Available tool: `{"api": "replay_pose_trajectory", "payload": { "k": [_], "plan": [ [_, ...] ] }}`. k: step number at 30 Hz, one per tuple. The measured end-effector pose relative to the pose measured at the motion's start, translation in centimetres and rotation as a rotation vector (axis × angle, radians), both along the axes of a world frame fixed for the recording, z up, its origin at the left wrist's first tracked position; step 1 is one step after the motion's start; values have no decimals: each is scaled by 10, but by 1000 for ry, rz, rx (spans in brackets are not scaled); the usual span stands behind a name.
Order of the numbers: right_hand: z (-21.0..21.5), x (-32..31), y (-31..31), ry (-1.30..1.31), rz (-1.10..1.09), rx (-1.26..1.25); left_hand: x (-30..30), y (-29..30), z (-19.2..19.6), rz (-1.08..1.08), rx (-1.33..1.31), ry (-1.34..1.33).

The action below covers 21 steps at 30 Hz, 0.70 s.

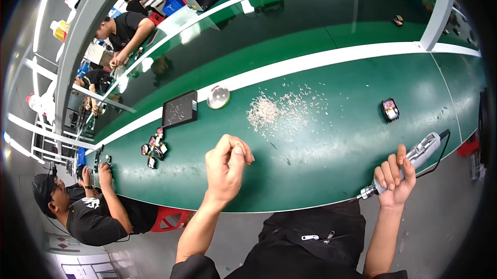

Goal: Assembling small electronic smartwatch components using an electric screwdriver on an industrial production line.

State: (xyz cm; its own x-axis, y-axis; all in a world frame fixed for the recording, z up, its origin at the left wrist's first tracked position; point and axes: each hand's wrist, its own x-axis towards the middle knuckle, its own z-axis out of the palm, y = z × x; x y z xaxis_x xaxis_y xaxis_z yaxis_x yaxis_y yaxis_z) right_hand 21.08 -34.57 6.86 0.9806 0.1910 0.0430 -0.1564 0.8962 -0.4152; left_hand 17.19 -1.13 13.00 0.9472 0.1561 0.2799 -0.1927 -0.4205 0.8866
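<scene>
The silver-grey cylindrical power screwdriver (425, 149) has a smooth, thick body, a narrower stepped metal nose with a thin bit, and a black cord leaving its rear end. It is held slantwise over the near edge of the green, glossy table (310, 175), toward the right, its nose pointing left and toward the person and its cord end pointing away to the right.

The right hand (396, 178) has its fingers bent closely round the middle of the body, which they partly cover; nose and rear both stick out beyond the grip.

The left hand (228, 167) is above the table near the same edge, its fingers curled in and the thumb close against the forefinger. I cannot tell whether anything small is pinched there. It is well apart from the screwdriver.

Beyond the left hand, toward the table's far edge, lies a scattered heap of tiny pale slender pieces (264, 113). A small black block with a red-and-white face (390, 109) lies farther right, beyond the screwdriver.
</scene>
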Motion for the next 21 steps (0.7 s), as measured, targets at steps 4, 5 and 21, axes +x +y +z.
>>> {"api": "replay_pose_trajectory", "payload": {
  "k": [4, 5, 21],
  "plan": [
    [2, 1, 1, 2, -13, -9, -1, -20, -8, -22, -87, 48],
    [1, 0, -1, 3, -7, 0, -4, -27, -10, -57, -52, 42],
    [54, -12, 26, -233, -28, 140, -46, -129, -43, -456, -1095, 256]
  ]
}}
